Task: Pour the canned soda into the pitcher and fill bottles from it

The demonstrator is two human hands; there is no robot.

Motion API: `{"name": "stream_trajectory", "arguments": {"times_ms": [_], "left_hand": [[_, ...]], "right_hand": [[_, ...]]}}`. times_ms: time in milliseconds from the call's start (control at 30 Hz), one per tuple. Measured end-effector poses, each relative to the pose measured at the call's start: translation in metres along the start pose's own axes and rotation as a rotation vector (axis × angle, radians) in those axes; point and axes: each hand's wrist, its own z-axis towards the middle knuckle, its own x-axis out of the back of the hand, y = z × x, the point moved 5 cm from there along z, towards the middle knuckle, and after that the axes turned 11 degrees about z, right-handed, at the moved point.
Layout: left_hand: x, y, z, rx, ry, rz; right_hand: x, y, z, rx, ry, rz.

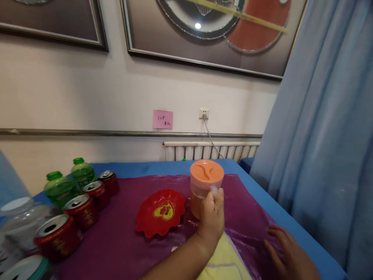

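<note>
My left hand (212,214) is wrapped round the handle of a clear plastic pitcher (198,200) with an orange lid. The pitcher is upright and partly filled with an amber liquid. My right hand (290,254) rests on the purple plastic sheet (122,249) near the table's right side, fingers stretched out and apart, holding nothing. Just left of the pitcher lies a red scalloped plate (145,221) with a yellow heart print. A yellow cloth (223,260) is spread below my left wrist, partly covered by my forearm.
Several red drink cans (60,239) form a row on the left. Behind them stand two green-capped bottles (60,190) and a clear jar (25,221) with a white lid. A blue cloth (309,237) covers the table's edge, beside a blue curtain (317,128); a radiator (186,151) is behind.
</note>
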Motion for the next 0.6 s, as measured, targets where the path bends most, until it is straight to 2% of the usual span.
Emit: {"name": "stream_trajectory", "arguments": {"times_ms": [100,167,267,433,600], "left_hand": [[-0.014,-0.002,-0.003,0.010,0.032,0.029],[-0.024,-0.004,-0.004,0.025,0.032,0.054],[-0.035,-0.009,-0.003,0.050,0.044,0.115],[-0.041,-0.017,0.000,0.097,0.084,0.154],[-0.043,-0.022,0.000,0.137,0.056,0.163]], "right_hand": [[-0.025,-0.049,0.020,0.079,0.039,0.148],[-0.042,-0.073,0.035,0.045,-0.018,0.268],[-0.063,-0.094,0.054,-0.043,-0.151,0.468],[-0.086,-0.103,0.071,-0.103,-0.257,0.685],[-0.108,-0.092,0.072,-0.249,-0.217,0.736]]}}
